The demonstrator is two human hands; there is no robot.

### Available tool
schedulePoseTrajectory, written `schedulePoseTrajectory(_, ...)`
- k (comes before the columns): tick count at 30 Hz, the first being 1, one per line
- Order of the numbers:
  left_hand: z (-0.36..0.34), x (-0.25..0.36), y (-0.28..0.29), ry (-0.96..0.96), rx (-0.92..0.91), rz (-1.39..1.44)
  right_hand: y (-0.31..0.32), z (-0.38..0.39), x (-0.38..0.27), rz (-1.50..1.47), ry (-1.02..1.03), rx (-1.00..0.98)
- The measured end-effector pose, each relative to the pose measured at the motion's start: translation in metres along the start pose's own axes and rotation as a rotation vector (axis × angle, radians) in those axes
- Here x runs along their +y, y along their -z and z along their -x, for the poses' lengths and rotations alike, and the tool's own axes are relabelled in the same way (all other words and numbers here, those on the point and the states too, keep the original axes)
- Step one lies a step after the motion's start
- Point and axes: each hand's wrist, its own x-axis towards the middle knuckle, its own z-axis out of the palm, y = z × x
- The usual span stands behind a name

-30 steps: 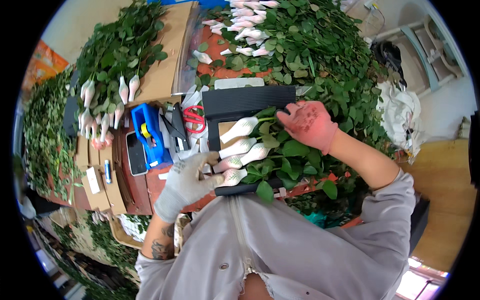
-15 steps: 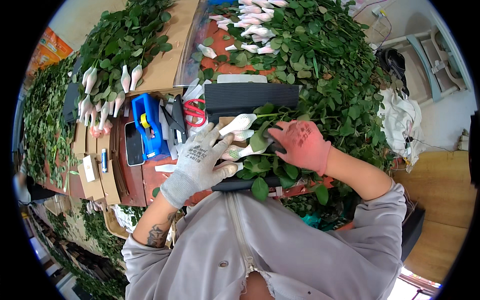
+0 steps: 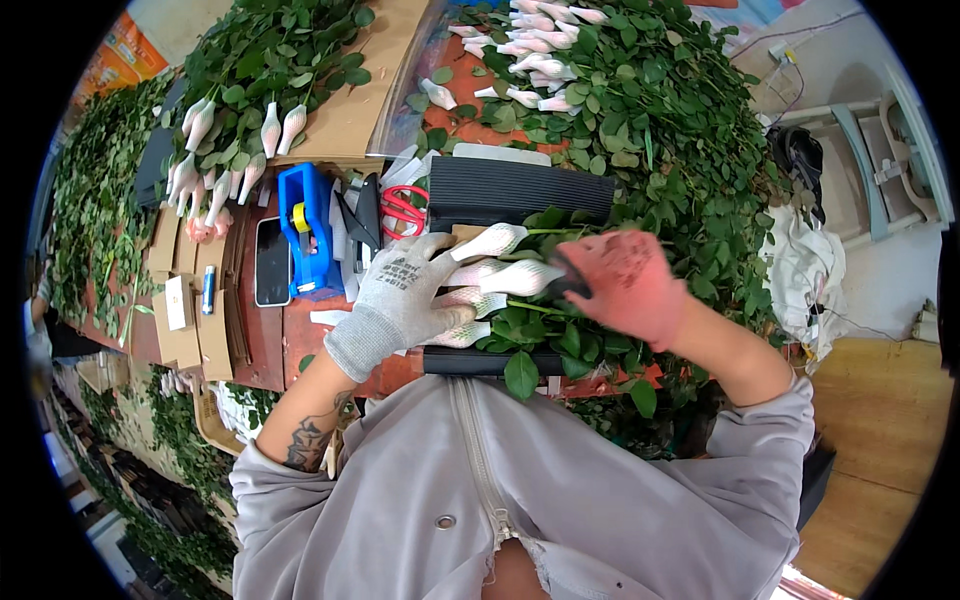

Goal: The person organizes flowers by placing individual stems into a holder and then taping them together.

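Several roses with their buds in white netting sleeves [image 3: 478,272] lie on a dark ribbed wrapping piece [image 3: 525,192], their green leafy stems [image 3: 540,325] pointing right. My left hand [image 3: 400,290], in a grey glove, is cupped round the sleeve ends, thumb on the near side and fingers on the far side. My right hand [image 3: 625,285], in a red glove with dark fingertips and slightly blurred, pinches one netted rose [image 3: 527,279] just behind its bud, on top of the others. Its fingertips are partly hidden by the hand.
Left of the bundle are a blue tape dispenser [image 3: 312,235], red-handled scissors [image 3: 404,210], a phone [image 3: 272,262] and cardboard pieces [image 3: 212,335]. More netted roses [image 3: 540,50] and a large leafy heap [image 3: 690,150] cover the far right. Other roses [image 3: 200,125] lie far left.
The rose in my right hand now shows its netted bud over the others, where a leaf covered it before. My left hand has drawn its fingers in round the sleeve ends. The view has shifted slightly.
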Motion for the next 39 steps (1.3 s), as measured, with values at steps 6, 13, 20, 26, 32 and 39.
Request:
schedulePoseTrajectory(6, 0.016, 0.0, 0.0, 0.079, 0.227, 0.116, -0.05, -0.012, -0.014, 0.041, 0.164, 0.047)
schedulePoseTrajectory(13, -0.006, -0.021, -0.01, -0.08, 0.228, 0.129, -0.049, -0.009, -0.004, -0.061, 0.076, 0.081)
schedulePoseTrajectory(20, -0.023, -0.013, -0.012, 0.091, 0.159, -0.006, -0.054, -0.02, -0.016, 0.054, 0.185, 0.209)
schedulePoseTrajectory(26, 0.014, -0.008, 0.033, 0.154, 0.283, 0.329, -0.072, -0.025, -0.016, 0.038, 0.128, 0.195)
schedulePoseTrajectory(32, 0.036, 0.015, 0.006, 0.053, 0.031, 0.303, -0.071, -0.025, -0.035, 0.004, 0.103, 0.185)
schedulePoseTrajectory(39, 0.021, -0.003, -0.002, 0.081, -0.026, 0.597, -0.049, 0.006, -0.068, 0.123, 0.117, -0.066)
